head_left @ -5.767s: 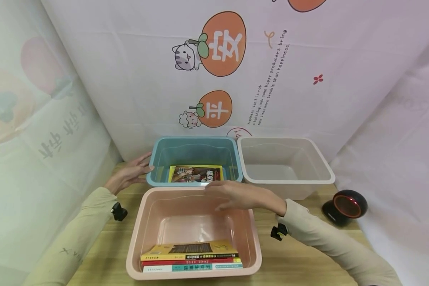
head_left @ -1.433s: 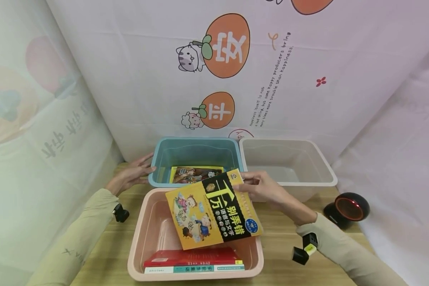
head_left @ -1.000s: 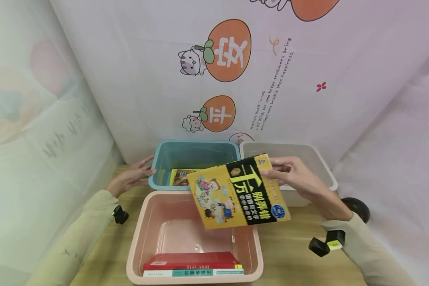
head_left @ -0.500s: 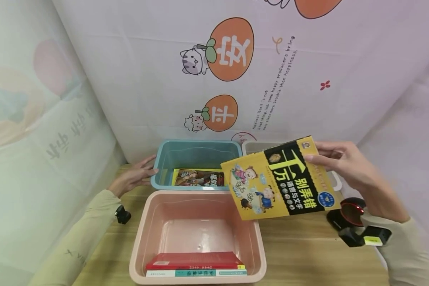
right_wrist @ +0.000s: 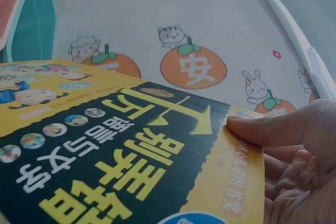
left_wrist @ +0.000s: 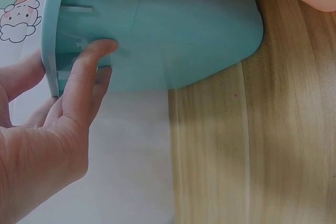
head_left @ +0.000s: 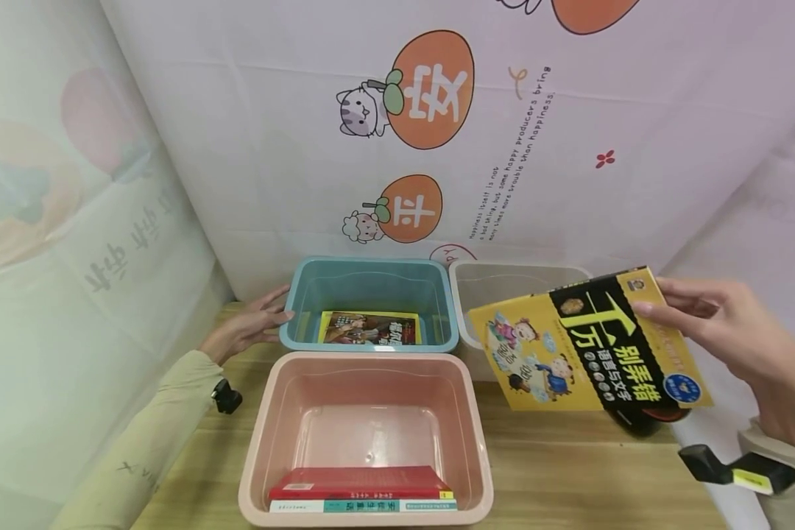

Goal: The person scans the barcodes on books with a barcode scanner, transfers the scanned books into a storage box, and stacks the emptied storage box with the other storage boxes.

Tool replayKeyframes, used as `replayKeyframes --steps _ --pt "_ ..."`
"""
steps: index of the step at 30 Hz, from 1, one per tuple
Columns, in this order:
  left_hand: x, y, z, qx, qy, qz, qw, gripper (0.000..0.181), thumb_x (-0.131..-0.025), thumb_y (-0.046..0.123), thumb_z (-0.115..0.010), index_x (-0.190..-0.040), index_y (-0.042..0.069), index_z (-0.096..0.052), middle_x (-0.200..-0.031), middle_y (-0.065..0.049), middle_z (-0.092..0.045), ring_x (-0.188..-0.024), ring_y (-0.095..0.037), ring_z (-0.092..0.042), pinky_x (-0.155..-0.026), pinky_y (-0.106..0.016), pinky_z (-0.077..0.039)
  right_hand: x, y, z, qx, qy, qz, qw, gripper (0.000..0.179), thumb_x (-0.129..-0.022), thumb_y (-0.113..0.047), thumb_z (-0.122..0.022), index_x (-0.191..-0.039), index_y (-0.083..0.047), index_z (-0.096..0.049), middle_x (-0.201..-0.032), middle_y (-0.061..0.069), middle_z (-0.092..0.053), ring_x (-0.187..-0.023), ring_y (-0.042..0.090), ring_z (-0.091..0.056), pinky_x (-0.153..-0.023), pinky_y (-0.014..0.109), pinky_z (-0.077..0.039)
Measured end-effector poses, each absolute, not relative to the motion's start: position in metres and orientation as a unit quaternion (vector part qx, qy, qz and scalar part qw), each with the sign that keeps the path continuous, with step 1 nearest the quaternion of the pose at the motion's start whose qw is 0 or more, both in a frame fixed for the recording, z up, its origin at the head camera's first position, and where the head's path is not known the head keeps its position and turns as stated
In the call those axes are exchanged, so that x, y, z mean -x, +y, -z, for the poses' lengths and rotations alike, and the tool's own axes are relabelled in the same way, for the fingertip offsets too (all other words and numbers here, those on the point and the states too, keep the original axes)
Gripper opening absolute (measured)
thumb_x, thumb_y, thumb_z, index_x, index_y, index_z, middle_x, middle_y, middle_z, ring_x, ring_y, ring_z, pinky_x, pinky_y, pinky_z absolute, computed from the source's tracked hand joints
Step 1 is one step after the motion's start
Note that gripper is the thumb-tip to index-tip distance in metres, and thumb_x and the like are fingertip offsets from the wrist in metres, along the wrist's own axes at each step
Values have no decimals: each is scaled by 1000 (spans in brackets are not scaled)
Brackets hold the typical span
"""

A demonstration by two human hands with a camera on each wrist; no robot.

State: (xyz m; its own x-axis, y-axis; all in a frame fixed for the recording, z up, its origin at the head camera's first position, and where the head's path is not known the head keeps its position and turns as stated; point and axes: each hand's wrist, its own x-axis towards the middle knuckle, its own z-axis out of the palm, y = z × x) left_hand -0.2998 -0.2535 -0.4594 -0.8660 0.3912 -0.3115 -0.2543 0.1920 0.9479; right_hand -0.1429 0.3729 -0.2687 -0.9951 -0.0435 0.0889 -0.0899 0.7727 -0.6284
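My right hand pinches the yellow-and-black children's book at its right edge, thumb on the front cover, other fingers behind. The book is tilted in the air, overlapping the front of the white bin in the head view. At the left, my left hand holds the rim of the blue bin; in the left wrist view, fingers lie along its outer wall. A comic-style book lies inside the blue bin. The pink bin in front contains a red book and a white-and-teal book.
A black round device is mostly hidden behind the held book at the right. White printed cloth hangs at the back and both sides of the wooden table.
My right hand has lifted the yellow book out of the pink bin and carried it right, past the blue bin to the white bin's front. My left hand stays at the blue bin.
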Motion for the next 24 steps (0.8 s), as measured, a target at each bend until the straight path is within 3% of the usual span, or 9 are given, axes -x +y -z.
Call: replayKeyframes --steps 2,5,8,10,11,13,15,17,24 --pt "300 -254 460 -48 728 -634 255 85 -110 13 -54 -170 19 6 -173 -26 -6 -144 -49 -43 -111 -55 -50 139 376 272 -27 -948 -315 31 52 -101 -22 -72 -148 -5 -58 -99 -17 -79 -84 -5 -67 -70 7 -43" --pt "300 -254 460 -48 727 -636 255 85 -109 12 -54 -170 19 6 -173 -26 -6 -144 -48 -44 -111 -55 -50 136 381 277 -30 -956 -291 27 56 -101 -21 -72 -144 11 -54 -104 8 -81 -79 -5 -66 -68 7 -44" --pt "300 -254 461 -48 726 -636 256 85 -109 12 -54 -170 18 5 -173 -26 -7 -142 -47 -46 -110 -54 -51 136 386 280 -42 -962 -270 15 57 -102 -20 -71 -141 18 -52 -116 35 -71 -78 -8 -63 -66 9 -45" --pt "300 -254 461 -50 727 -636 255 84 -110 12 -54 -170 17 5 -173 -25 -7 -140 -43 -50 -108 -53 -53 137 391 282 -47 -966 -255 3 58 -102 -19 -70 -140 20 -50 -123 42 -64 -79 -8 -62 -67 14 -48" --pt "300 -254 461 -50 726 -637 255 84 -110 12 -54 -170 17 5 -173 -25 -8 -138 -42 -52 -108 -52 -53 138 393 283 -49 -968 -247 -3 60 -102 -19 -70 -140 22 -49 -127 45 -60 -82 -2 -66 -68 19 -53" --pt "300 -254 460 -52 726 -636 256 84 -110 12 -53 -170 17 5 -173 -25 -7 -137 -40 -54 -107 -51 -54 139 397 285 -50 -969 -239 -18 62 -103 -19 -68 -141 24 -45 -131 48 -55 -90 26 -74 -73 40 -62" --pt "300 -254 460 -52 725 -637 257 84 -110 12 -54 -170 17 5 -173 -25 -6 -137 -41 -53 -107 -50 -55 140 403 287 -47 -971 -232 -30 63 -104 -20 -67 -142 25 -43 -137 49 -48 -103 50 -69 -80 60 -60" --pt "301 -253 460 -53 726 -636 258 84 -110 12 -54 -170 18 5 -173 -26 -5 -140 -44 -49 -107 -50 -54 140 409 289 -42 -971 -230 -46 66 -105 -22 -65 -143 26 -39 -140 51 -42 -115 69 -53 -85 75 -51" --pt "303 -249 457 -53 728 -634 254 83 -110 12 -53 -170 18 5 -174 -25 -5 -147 -50 -39 -112 -56 -49 145 430 299 -26 -974 -206 -86 71 -106 -25 -65 -143 28 -36 -133 51 -51 -112 69 -55 -81 73 -54"
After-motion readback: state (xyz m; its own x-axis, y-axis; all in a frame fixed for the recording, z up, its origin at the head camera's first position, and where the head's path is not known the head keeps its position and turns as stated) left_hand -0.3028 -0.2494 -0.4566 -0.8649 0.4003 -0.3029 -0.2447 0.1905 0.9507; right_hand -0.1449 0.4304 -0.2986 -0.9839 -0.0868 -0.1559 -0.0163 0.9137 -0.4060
